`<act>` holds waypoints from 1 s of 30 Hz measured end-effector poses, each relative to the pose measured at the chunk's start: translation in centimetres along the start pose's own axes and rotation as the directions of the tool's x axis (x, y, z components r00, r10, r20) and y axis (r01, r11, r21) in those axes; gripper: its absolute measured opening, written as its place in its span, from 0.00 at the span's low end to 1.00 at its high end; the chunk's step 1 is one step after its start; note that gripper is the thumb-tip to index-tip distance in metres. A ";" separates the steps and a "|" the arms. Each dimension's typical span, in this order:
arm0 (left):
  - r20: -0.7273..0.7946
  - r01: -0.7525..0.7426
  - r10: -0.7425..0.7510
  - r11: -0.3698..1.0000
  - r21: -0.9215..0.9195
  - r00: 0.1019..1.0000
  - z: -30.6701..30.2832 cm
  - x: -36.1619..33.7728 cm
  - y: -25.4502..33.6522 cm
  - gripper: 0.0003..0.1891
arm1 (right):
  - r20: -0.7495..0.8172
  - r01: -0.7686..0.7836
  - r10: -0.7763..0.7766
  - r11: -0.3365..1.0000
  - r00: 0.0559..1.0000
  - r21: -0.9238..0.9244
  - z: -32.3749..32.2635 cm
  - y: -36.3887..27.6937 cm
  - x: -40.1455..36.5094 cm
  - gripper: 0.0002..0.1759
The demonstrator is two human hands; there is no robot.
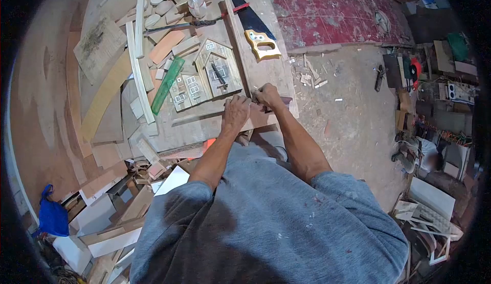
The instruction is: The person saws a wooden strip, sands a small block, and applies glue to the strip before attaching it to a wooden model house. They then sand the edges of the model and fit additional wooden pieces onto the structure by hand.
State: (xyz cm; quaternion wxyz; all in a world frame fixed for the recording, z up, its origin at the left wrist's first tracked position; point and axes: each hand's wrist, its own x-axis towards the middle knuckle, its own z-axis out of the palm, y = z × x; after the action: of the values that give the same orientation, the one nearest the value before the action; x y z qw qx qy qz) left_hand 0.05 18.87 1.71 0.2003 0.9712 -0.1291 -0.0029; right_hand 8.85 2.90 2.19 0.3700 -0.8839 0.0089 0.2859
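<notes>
My left hand (237,111) is closed at the near edge of a small wooden house model (232,77); what its fingers hold, if anything, is hidden. Just to its right, my right hand (268,97) is pinched, with a small pale tip showing at its fingers, too small to name. Under the right wrist lies a dark reddish-brown piece (287,101). The house front has small white-framed windows, and a dark slim tool (219,74) lies on it. Left of the house rests a green ruler-like strip (168,85).
A handsaw (262,45) with a yellow handle lies at the bench's right side, beside a long wooden strip (236,41). Wood offcuts (168,46) and a clear bottle (197,5) crowd the far left of the bench (199,130). Scraps (309,74) litter the floor; a person (428,148) is at far right.
</notes>
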 end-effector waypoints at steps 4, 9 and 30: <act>0.005 -0.002 0.002 1.000 -0.019 1.000 0.2 0.0 0.1 0.10 | 0.066 -0.039 0.039 0.999 0.997 -0.005 -0.4 -0.1 0.2 0.24; 0.010 -0.062 0.062 0.998 -0.024 0.998 -0.2 -0.3 -0.6 0.11 | 0.152 -0.065 0.047 0.991 0.987 0.113 -0.4 1.8 1.6 0.26; 0.104 -0.020 0.025 0.999 -0.044 0.994 -1.0 -0.2 -0.4 0.15 | 0.155 0.021 -0.022 1.000 0.988 0.006 -0.9 1.3 1.3 0.29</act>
State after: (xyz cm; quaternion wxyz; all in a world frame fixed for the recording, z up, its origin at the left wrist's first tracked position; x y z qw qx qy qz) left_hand -0.05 19.62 2.43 0.2142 0.9636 -0.1503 -0.0543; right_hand 10.07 1.61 1.12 0.3747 -0.8581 -0.0288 0.3500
